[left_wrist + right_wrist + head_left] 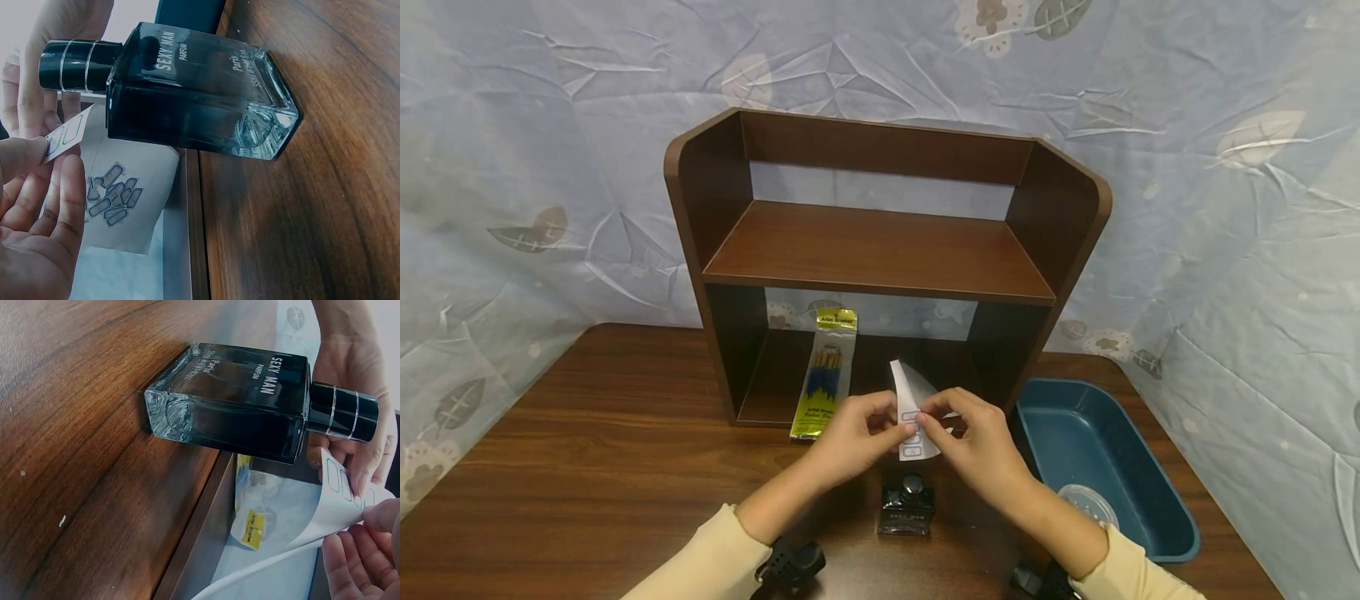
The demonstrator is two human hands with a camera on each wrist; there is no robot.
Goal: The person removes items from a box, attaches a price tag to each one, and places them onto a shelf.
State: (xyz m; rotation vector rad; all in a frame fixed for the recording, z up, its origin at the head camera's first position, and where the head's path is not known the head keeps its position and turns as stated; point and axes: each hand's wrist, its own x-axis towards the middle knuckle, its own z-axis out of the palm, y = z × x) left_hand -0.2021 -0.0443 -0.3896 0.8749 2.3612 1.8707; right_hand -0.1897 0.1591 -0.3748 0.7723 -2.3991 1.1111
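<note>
A white sticker sheet printed with small outlined label boxes is held up in front of the shelf, its upper part curling. On its left edge the left hand pinches it between thumb and fingers. From the other side the right hand pinches the sheet, thumb over the printed boxes. In the left wrist view, a cluster of printed labels shows on the sheet's lower face. A dark glass perfume bottle with a black cap stands upright on the table, just below and nearer than the hands.
Behind the hands stands a brown two-tier shelf. A yellow-and-clear pack of artist brushes leans in its lower compartment. At the right sits a blue plastic tray with a clear round lid-like item in it, partly behind the right forearm.
</note>
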